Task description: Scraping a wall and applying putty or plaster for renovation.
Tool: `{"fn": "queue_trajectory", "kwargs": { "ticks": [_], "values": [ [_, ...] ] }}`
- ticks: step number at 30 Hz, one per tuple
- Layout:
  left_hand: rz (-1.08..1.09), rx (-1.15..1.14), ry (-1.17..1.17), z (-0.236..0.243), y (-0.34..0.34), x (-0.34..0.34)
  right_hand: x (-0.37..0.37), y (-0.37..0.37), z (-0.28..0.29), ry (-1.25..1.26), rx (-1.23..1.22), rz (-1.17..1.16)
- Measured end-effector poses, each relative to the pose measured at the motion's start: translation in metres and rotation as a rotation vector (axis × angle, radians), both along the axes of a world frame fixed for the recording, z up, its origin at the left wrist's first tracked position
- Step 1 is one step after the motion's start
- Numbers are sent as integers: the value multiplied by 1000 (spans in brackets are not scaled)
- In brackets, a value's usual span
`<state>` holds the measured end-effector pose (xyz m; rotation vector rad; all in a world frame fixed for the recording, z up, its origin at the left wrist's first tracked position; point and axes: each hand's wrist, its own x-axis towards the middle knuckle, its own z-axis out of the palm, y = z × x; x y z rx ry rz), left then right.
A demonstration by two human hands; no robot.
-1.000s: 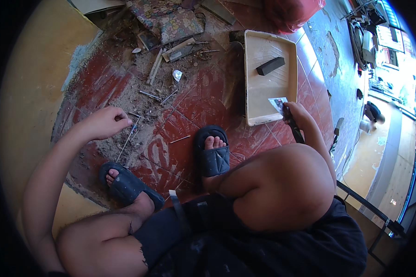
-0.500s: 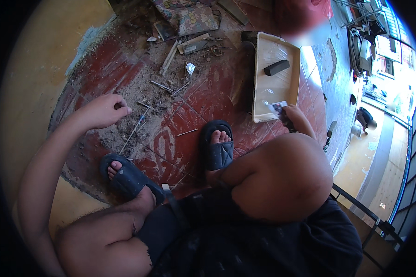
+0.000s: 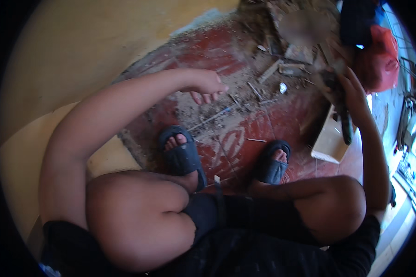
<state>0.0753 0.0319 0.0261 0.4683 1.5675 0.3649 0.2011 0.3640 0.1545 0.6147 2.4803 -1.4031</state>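
Note:
My left hand (image 3: 205, 88) hangs over the dusty red tiles with its fingers loosely bent and slightly apart. Nothing shows in it. On the right, my right hand (image 3: 354, 94) is closed round a flat-bladed scraper (image 3: 345, 123) with a dark handle. Its blade end is blurred, so its exact shape is unclear. The scraper and hand are over the far part of a cream paint tray (image 3: 330, 141), hiding much of it. Between my hands lie grey rubble and dust, with a thin rod (image 3: 212, 116) reaching toward my left sandal (image 3: 181, 157).
Wood strips (image 3: 270, 71), a crumpled shiny scrap (image 3: 283, 87) and a small stick (image 3: 256, 140) lie on the floor. A red bag (image 3: 381, 60) stands at the far right. A yellow wall (image 3: 92, 51) rises on the left. My right sandal (image 3: 272, 166) stands near the tray.
The view has swung, shifting the floor and tray rightward in the picture. My right hand has lifted from beside the tray's near end and reached farther forward with the scraper. My left arm stretches farther inward.

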Motion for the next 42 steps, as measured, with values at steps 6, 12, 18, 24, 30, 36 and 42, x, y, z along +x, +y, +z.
{"fn": "queue_trajectory", "kwargs": {
  "ticks": [6,12,18,24,30,36,42],
  "values": [
    [880,26,-413,-28,-66,-35,-110,-170,-81,-239,130,326],
    [1093,9,-291,-35,-102,-64,-160,-246,-189,28,166,17],
    [1272,108,-100,-44,-76,-57,-179,-259,-208,5,139,-85],
    [1276,101,96,-69,-57,-71,-188,-269,-218,2,163,-95],
    [1283,113,85,-76,-63,-81,-185,-285,-217,60,91,-281],
    [1312,192,113,-73,-61,-77,-187,-282,-213,73,82,-267],
    [1340,224,131,-67,-60,-74,-186,-281,-215,94,107,-263]
  ]
}}
